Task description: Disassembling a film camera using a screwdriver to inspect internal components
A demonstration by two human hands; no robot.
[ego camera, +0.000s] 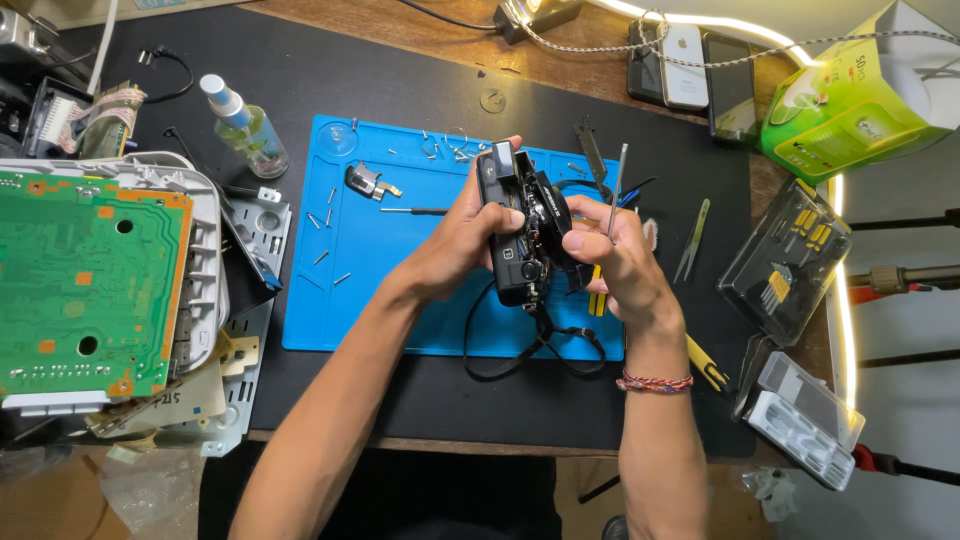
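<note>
At the right edge of the frame a clear plastic hinged case point(785, 262) lies open on the tabletop point(420, 400), with yellow-and-black tool bits seated in it. Below it, at lower right, a clear box with a white ribbed insert point(805, 418) rests half off the black mat. In the upper right corner stands a green and white cardboard carton point(860, 100) with printed panels. At upper left, a clear spray bottle with a white cap point(245, 125) lies tilted beside a green circuit board in a white housing point(85, 280).

In the centre, above the blue silicone work mat point(380, 280), the left hand point(460, 240) grips a black, partly dismantled compact camera point(520, 225) from its left side, fingers curled over the top. The right hand point(620, 255) touches the camera's right side and pinches a thin metal-shafted screwdriver point(618, 185) upright between thumb and forefinger. The camera's black strap point(535, 345) hangs down onto the mat. Small loose screws point(325, 215) lie scattered on the mat's left part.
</note>
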